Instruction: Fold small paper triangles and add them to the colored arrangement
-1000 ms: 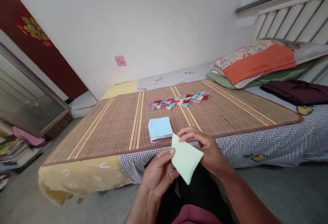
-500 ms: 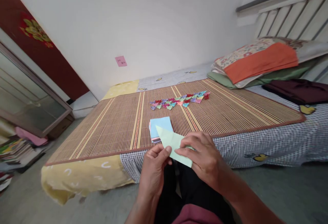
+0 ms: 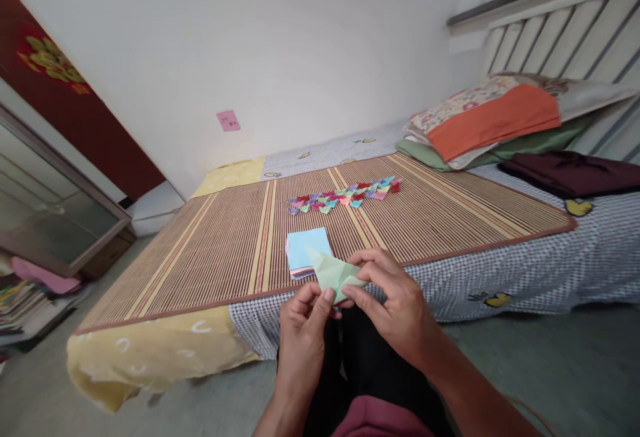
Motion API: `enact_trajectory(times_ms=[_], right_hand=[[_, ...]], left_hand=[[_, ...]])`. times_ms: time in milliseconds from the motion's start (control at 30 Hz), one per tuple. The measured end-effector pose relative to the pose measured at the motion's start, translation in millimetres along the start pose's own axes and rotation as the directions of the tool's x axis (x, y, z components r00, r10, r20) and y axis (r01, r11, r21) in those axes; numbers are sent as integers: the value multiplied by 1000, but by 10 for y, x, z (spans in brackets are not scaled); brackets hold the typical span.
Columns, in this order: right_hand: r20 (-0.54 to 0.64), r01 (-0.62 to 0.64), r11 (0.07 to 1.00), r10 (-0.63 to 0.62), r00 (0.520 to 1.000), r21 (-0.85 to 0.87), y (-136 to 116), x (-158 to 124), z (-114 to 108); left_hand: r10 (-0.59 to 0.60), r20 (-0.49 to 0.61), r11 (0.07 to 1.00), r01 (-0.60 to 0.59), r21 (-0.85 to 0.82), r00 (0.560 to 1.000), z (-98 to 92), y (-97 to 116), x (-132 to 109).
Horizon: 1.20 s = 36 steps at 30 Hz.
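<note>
A pale green sheet of folded paper (image 3: 330,273) is held above my lap, its pointed corner up and to the left. My left hand (image 3: 306,317) pinches its lower edge between thumb and fingers. On the other side, my right hand (image 3: 390,297) grips the paper with its thumb in front and fingers behind. Just beyond lies a stack of coloured paper (image 3: 307,247) with a light blue sheet on top, partly covered by the green paper. Farther back, several small folded paper pieces (image 3: 345,195) in many colours stand in rows.
A striped bamboo mat (image 3: 225,257) covers much of the bed. Folded bedding with an orange band (image 3: 495,130) and dark maroon cloth (image 3: 570,173) lie at the right. A pink note (image 3: 229,121) is on the wall. Books (image 3: 23,307) are piled at far left.
The green paper has been bent from a flatter shape into a more compact one, its lower right part folded up. My right fingers have shifted inward along it. The view has moved slightly.
</note>
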State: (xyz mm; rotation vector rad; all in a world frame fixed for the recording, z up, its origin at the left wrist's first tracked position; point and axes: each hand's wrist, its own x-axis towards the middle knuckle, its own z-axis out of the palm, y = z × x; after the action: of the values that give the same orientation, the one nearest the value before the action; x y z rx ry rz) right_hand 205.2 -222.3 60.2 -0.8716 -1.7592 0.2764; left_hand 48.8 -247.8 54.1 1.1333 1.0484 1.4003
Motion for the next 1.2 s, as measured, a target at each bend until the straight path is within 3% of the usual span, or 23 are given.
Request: enact_trajectory(times_ms=[567, 1200], right_hand=[[60, -312, 939, 307, 950, 143, -22, 24, -43], [-3, -336, 935, 339, 941, 112, -36, 30, -22]], left_hand=[[-102, 16, 994, 102, -45, 995, 42, -54, -2], [-132, 2, 987, 132, -96, 991, 62, -109, 17]])
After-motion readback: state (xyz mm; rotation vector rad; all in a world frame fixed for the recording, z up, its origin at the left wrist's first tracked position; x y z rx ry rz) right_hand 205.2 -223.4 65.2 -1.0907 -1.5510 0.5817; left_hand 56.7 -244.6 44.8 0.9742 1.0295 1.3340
